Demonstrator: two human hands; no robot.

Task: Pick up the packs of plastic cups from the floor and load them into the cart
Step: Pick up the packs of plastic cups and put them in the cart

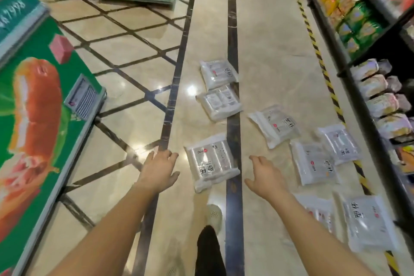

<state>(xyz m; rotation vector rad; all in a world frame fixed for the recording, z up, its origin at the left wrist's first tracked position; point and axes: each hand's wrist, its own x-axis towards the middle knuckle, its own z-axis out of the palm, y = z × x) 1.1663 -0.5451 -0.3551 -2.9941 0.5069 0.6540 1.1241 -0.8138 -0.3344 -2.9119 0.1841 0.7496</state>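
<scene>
Aisle floor (275, 36): shelf (367, 36) along the right, freezer (44, 105) along the left. No cart in view; its place cannot be told.

Packs, all flat on the floor, none lifted:
- two far packs (218, 73) and (219, 102), touching end to end, well ahead of the hands;
- mid pack (274, 125), right of the dark floor stripe (233, 96);
- pair by the shelf (313, 163) and (340, 142), edges overlapping;
- two near-right packs (369, 223) and (318, 210), beside the right forearm; the second is partly hidden by that arm;
- near pack (211, 161), the one between the hands.

Key relation: the near pack lies straight ahead, centred between both hands. Its long axis runs roughly away from the person, tilted slightly left at the far end. The right edge rests over the stripe.

Left hand (160, 170): open, fingers spread and relaxed, holding nothing, just left of the near pack and apart from it. Right hand (264, 175): open, thumb out, holding nothing, right of the pack with a somewhat wider gap. Left hand is the nearer.

A shoe (214, 216) stands just behind the pack's near end.

Judgement: a two-handed take on the long sides suits; the hands need to close inward and drop.
</scene>
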